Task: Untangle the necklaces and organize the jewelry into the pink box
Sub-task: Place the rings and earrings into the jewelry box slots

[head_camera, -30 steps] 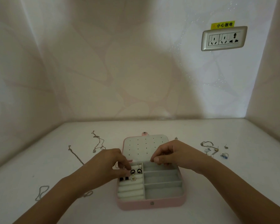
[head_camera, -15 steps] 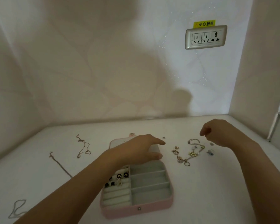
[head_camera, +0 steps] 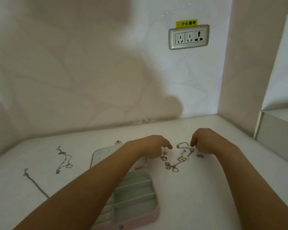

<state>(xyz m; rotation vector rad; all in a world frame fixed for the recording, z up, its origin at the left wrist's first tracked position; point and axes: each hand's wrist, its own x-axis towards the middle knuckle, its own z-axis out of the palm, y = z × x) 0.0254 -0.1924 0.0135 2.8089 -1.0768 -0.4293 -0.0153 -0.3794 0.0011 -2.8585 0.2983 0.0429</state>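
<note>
Jewelry pile (head_camera: 180, 158) lies beside the pink box (head_camera: 155, 214); my left hand (head_camera: 150, 147) hovers loose and empty, while the right hand (head_camera: 205, 143) curls, hold unclear.

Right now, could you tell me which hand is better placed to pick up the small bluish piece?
Probably the right hand: it hovers close by the bluish piece, while the left hand sits across the jewelry pile.

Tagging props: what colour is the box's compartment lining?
Pale grey-green lining, best in head view.
</note>
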